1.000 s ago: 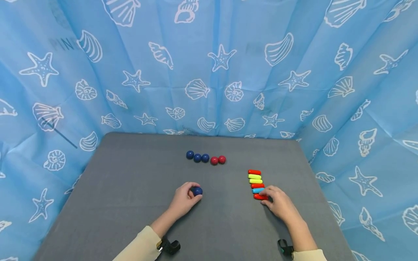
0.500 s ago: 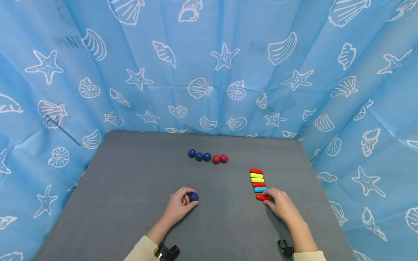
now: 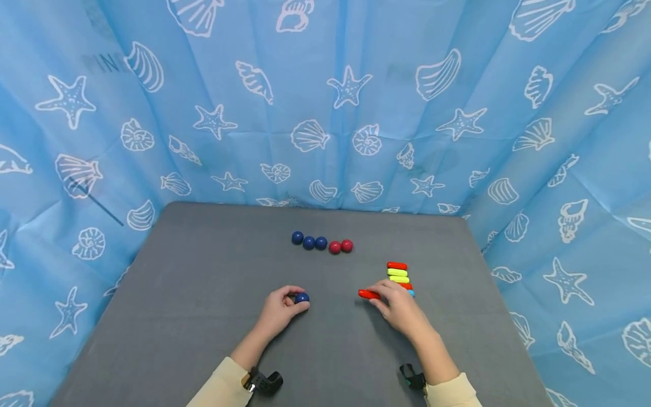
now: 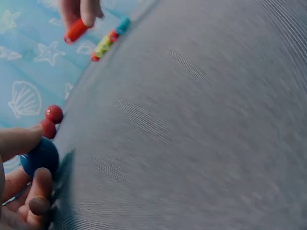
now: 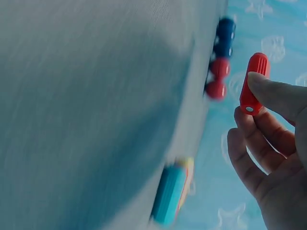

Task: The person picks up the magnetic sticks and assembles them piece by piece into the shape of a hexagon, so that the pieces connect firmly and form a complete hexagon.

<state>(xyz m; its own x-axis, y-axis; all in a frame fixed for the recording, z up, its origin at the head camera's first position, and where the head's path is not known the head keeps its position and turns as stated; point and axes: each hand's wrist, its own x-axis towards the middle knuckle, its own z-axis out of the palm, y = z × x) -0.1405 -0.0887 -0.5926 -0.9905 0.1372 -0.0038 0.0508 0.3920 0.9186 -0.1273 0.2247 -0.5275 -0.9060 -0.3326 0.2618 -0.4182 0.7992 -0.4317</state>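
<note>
My left hand (image 3: 277, 311) pinches a dark blue ball (image 3: 302, 298) between thumb and fingers, low over the grey table; in the left wrist view the blue ball (image 4: 42, 157) hides part of the fingers. To the right, my right hand (image 3: 403, 311) holds a small red ribbed cylinder (image 3: 367, 294) by its right end. The right wrist view shows the red cylinder (image 5: 254, 85) lifted off the table, with a hole in its near end. Behind that hand lies a column of similar cylinders: red (image 3: 397, 265), two yellow-green (image 3: 398, 272), red and blue, partly covered.
Toward the back of the grey table (image 3: 213, 254), several dark blue balls (image 3: 309, 243) and two red balls (image 3: 335, 247) lie in a row. A blue curtain (image 3: 325, 158) with white shell prints hangs behind the table and along its sides.
My right hand has drawn the red cylinder from the near end of the column, lifted it and carried it left. The left hand, still with the blue ball, has shifted slightly.
</note>
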